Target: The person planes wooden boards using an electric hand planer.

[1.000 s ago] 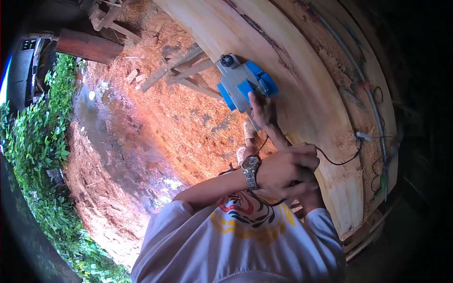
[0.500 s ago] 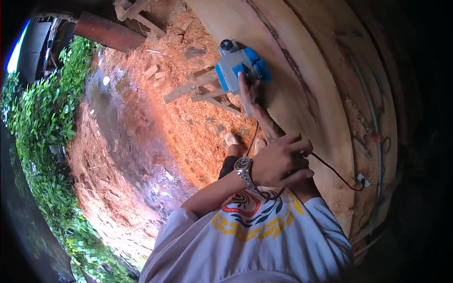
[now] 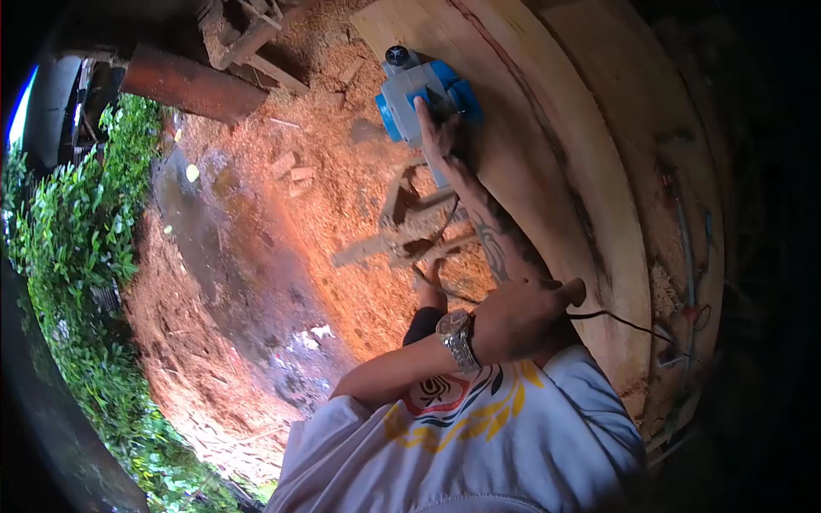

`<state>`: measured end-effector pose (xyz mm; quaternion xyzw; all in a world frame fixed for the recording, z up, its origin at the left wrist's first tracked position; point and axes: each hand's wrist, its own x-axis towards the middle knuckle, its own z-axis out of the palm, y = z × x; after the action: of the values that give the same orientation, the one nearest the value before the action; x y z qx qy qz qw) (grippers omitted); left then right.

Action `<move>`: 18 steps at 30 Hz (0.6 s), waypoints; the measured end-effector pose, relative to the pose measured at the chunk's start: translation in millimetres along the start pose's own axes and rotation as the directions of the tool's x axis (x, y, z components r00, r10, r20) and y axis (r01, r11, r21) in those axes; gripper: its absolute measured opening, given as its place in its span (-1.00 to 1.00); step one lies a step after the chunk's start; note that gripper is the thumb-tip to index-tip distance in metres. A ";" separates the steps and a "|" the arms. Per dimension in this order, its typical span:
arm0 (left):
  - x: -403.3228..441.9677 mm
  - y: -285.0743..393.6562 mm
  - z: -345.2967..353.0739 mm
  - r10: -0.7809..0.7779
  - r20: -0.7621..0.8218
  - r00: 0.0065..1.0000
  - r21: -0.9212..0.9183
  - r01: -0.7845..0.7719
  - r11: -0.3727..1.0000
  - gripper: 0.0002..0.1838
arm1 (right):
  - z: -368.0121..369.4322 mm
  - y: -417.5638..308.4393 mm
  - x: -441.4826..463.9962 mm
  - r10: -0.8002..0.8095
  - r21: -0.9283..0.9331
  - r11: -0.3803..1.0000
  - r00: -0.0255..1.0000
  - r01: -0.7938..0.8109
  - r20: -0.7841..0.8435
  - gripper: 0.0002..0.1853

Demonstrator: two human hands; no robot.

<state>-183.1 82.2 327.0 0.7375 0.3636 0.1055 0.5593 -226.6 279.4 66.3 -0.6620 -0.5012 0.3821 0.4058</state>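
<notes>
A blue and grey electric hand planer [image 3: 419, 98] with a black round front knob sits on the near edge of a wide wooden plank [image 3: 530, 179]. My right hand [image 3: 443, 141] is wrapped round its rear handle, with the index finger stretched forward along the top. My left hand [image 3: 522, 321], a metal watch on its wrist, crosses in front of my body over the right forearm. Its fingers are curled round the black power cord [image 3: 616, 316], which runs out to the right. Another stretch of cord hangs beneath the planer.
Wood shavings [image 3: 333, 282] cover the ground left of the plank. A wooden trestle [image 3: 419, 227] stands beneath its edge, and my foot is nearby. A rusty metal piece [image 3: 192, 85] lies at upper left. Green plants [image 3: 73, 248] line the left side.
The planer and my right hand have moved forward along the plank. My left hand's fingers have closed, and the cord on the right has lifted. The view has shifted slightly.
</notes>
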 end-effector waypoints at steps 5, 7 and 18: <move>-1.3 -7.9 -92.4 -0.009 -0.035 0.999 0.051 0.010 0.999 -0.60 | 57.7 -37.7 88.7 -0.023 -0.017 1.000 0.999 0.024 0.045 -0.17; 3.3 -18.1 -108.0 0.139 -0.125 0.982 0.195 -0.113 0.974 -0.59 | 79.9 -41.3 115.8 -0.021 -0.035 0.999 0.999 0.022 0.033 -0.19; 33.4 -5.0 -169.8 0.296 -0.011 0.955 0.508 -0.250 0.824 -0.53 | 131.3 -51.3 209.2 0.021 -0.099 0.995 1.000 -0.020 0.012 -0.27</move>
<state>-256.9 231.7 373.9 0.8962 0.2936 0.1191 0.3106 -321.5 512.0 43.1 -0.6838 -0.5152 0.3654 0.3653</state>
